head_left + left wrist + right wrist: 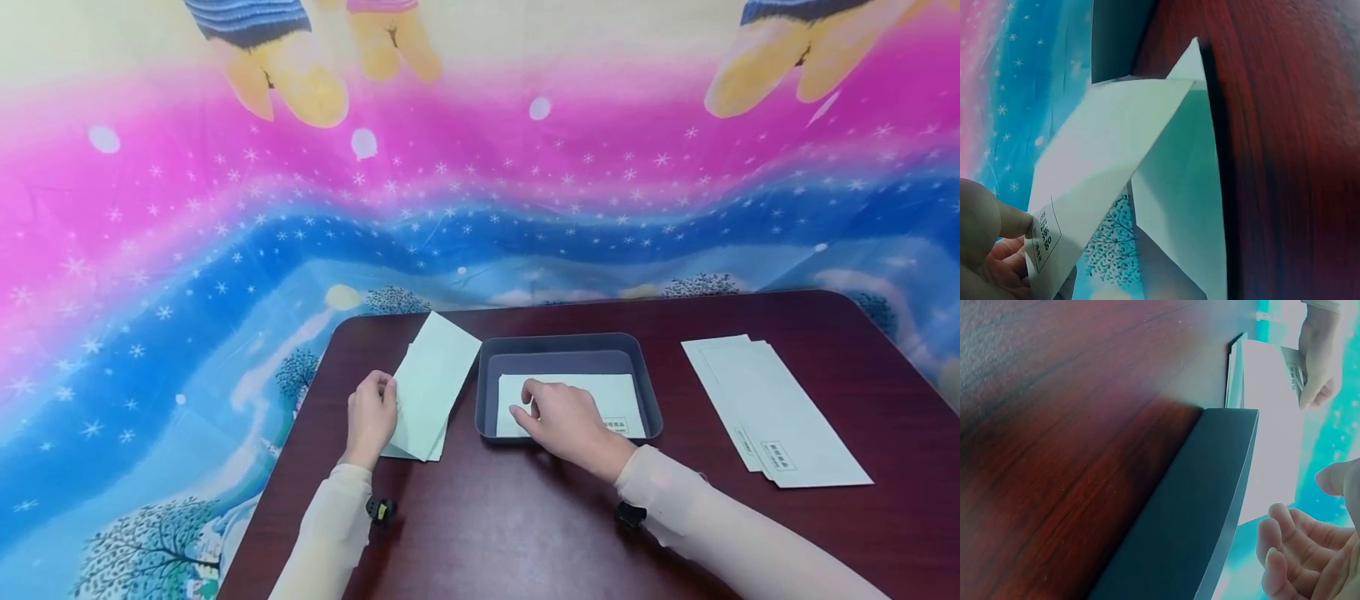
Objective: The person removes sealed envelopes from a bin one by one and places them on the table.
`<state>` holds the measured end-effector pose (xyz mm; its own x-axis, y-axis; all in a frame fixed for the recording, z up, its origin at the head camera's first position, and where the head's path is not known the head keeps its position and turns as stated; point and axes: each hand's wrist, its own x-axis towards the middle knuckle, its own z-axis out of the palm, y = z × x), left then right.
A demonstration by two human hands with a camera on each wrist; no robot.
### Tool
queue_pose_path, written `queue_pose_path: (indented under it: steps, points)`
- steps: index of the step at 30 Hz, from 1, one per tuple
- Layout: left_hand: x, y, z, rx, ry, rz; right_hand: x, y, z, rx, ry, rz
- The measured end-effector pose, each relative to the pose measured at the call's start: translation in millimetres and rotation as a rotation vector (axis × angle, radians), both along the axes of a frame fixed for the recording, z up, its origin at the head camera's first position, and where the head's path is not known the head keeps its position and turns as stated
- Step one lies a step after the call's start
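Pale green envelope [433, 385] pinched at its near corner by the left hand [371, 417], lifted off the small pile [420, 446] at the left of the dark red table [525, 517]. In the left wrist view, same envelope [1104, 169] raised and tilted, printed box near the fingers [1004, 219], another one [1179, 206] lying flat below. Right hand [566, 421] inside the grey tray [570, 346], fingers loosely bent and resting on the white envelope [615, 396] already lying there; not clearly gripping it, only touching. Right wrist view mostly filled by the tray wall [1197, 512], with curled fingertips [1291, 550] at the edge. More envelopes [776, 412] spread at the right of the table, well apart from both hands.

Possible trouble: grip only at one corner, so paper likely to sag, bend or slip from the fingers. Also possible to drag the second envelope along underneath. With the right hand in the tray, risk of bumping it or shifting the envelope there.
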<state>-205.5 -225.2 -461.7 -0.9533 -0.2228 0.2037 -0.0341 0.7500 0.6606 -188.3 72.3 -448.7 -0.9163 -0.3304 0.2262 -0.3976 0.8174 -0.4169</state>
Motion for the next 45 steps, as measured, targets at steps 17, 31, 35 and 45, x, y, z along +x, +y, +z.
queue_pose_path:
  steps: [17, 31, 35, 45]
  points:
    - [5.7, -12, -15.4, -0.026, -0.028, 0.093, 0.1, -4, -1.5, 0.021, -0.017, 0.004]
    - [3.5, -17, -17.2, 0.026, -0.068, 0.130, -3.4, -14, 0.4, 0.028, -0.004, 0.030]
    - [3.6, -20, -20.5, 0.036, -0.088, 0.138, -3.9, -17, -0.9, 0.040, -0.013, 0.036]
    - [3.6, -22, -26.6, 0.060, -0.129, 0.137, -2.1, -25, -4.4, 0.073, -0.002, 0.072]
